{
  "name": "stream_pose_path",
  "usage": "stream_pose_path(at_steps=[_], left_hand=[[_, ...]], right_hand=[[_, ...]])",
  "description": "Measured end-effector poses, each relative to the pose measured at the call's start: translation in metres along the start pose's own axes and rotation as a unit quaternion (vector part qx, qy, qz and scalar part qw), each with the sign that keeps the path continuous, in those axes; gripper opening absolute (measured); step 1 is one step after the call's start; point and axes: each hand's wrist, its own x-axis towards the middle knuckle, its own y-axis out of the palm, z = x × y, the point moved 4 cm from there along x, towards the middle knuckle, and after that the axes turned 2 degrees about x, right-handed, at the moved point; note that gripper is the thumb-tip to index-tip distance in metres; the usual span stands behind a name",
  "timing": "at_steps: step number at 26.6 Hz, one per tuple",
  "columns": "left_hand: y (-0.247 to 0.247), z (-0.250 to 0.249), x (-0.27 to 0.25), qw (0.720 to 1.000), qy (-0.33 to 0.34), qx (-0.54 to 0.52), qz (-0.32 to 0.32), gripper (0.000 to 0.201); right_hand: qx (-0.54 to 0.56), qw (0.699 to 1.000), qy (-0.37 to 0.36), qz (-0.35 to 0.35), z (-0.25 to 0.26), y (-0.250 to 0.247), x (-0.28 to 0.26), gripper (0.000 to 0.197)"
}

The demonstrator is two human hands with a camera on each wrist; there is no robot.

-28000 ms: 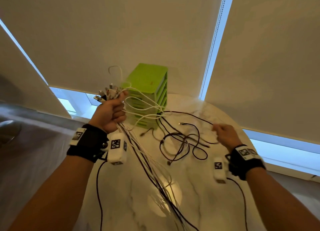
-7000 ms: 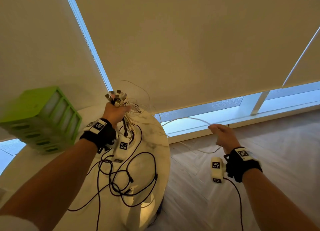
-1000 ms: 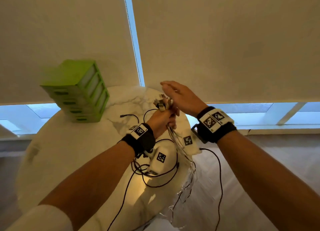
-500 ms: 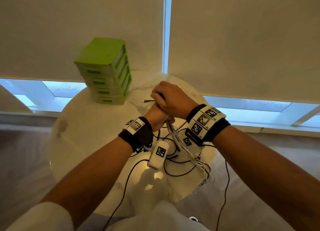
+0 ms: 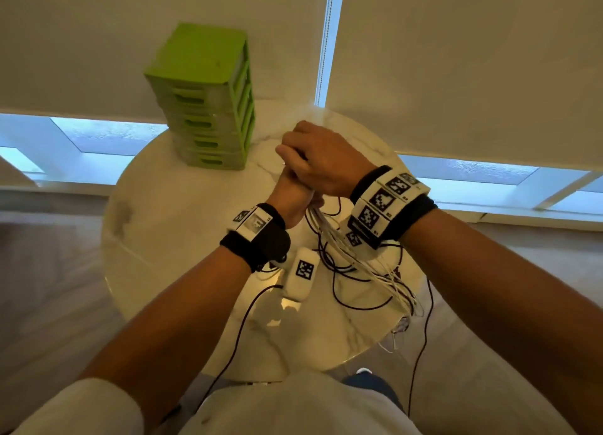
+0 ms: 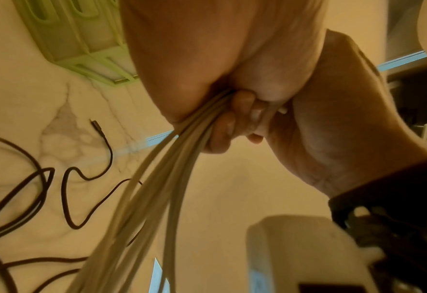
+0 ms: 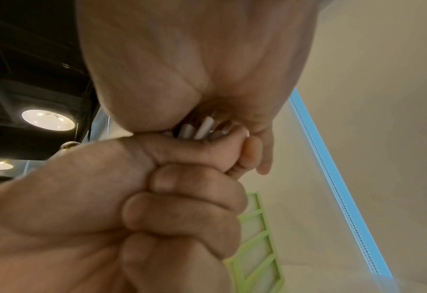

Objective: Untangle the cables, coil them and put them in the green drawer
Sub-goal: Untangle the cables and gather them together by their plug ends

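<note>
My left hand [image 5: 292, 189] grips a bundle of white cables [image 5: 362, 261] in a fist above the round marble table [image 5: 169, 225]. My right hand [image 5: 301, 153] is cupped over the top of that fist, fingers curled round the bundle's plug ends [image 7: 203, 126]. The white cables [image 6: 157, 178] hang from the left fist [image 7: 172, 208] down to the right and over the table's edge. Loose black cables [image 5: 355, 281] lie on the table below my wrists, one plug end [image 6: 97, 126] pointing at the green drawer unit [image 5: 208, 101]. Its drawers look closed.
The green drawer unit [image 7: 254, 247] stands at the table's back edge against the window blinds [image 5: 456, 59]. The left half of the table shows bare marble. Wrist camera leads [image 5: 235, 340] trail off the front edge. Wooden floor [image 5: 49, 287] surrounds the table.
My right hand, open above the plugs a second ago, has come down and curled over the top of my left fist. The view has swung so the drawer unit now sits nearer the centre.
</note>
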Motion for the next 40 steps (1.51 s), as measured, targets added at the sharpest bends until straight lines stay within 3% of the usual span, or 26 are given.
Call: stream_pose_path(at_steps=[3,7,11,14,15,17,20,22,27,31,35,39,40], left_hand=[[-0.008,-0.001,0.001,1.000,-0.011,0.021,-0.005,0.018],[-0.008,0.002,0.004,0.998,0.025,0.053,0.006,0.015],[0.005,0.010,0.001,0.995,-0.019,0.097,-0.014,0.014],[0.003,0.014,0.001,0.995,-0.067,0.062,-0.029,0.027],[-0.001,0.017,0.001,0.995,-0.080,0.039,-0.034,0.024],[-0.012,0.023,-0.002,0.995,-0.092,0.019,-0.036,0.018],[-0.025,0.033,-0.013,0.993,-0.105,-0.003,-0.045,0.018],[-0.032,0.039,-0.019,0.991,-0.118,-0.014,-0.058,0.019],[-0.048,0.047,-0.027,0.987,-0.104,-0.037,-0.119,0.014],[-0.056,0.046,-0.026,0.981,-0.093,-0.074,-0.155,0.014],[-0.056,0.046,-0.025,0.971,-0.099,-0.102,-0.191,0.012],[-0.065,0.053,-0.026,0.957,-0.123,-0.143,-0.222,0.016],[-0.068,0.056,-0.028,0.951,-0.137,-0.149,-0.235,0.019]], right_hand=[[0.040,0.999,0.012,-0.021,-0.003,0.005,0.006,0.028],[0.058,0.998,0.015,-0.018,-0.012,0.013,0.001,0.028],[0.120,0.992,-0.003,0.024,-0.024,0.011,-0.012,0.033],[0.324,0.939,0.106,0.041,-0.066,0.011,-0.023,0.039],[0.326,0.930,0.158,0.051,-0.088,0.019,-0.031,0.039],[0.207,0.941,0.225,0.145,-0.131,0.047,-0.055,0.032],[0.032,0.908,0.208,0.363,-0.160,0.105,-0.098,0.017],[-0.013,0.896,0.193,0.400,-0.163,0.132,-0.117,0.015],[-0.044,0.903,0.201,0.378,-0.173,0.154,-0.126,0.009],[-0.095,0.927,0.181,0.314,-0.188,0.127,-0.102,0.025],[-0.030,0.965,0.189,0.181,-0.180,0.118,-0.061,0.040],[-0.005,0.951,0.233,0.201,-0.179,0.136,-0.036,0.030],[0.023,0.956,0.239,0.166,-0.178,0.133,-0.031,0.028]])
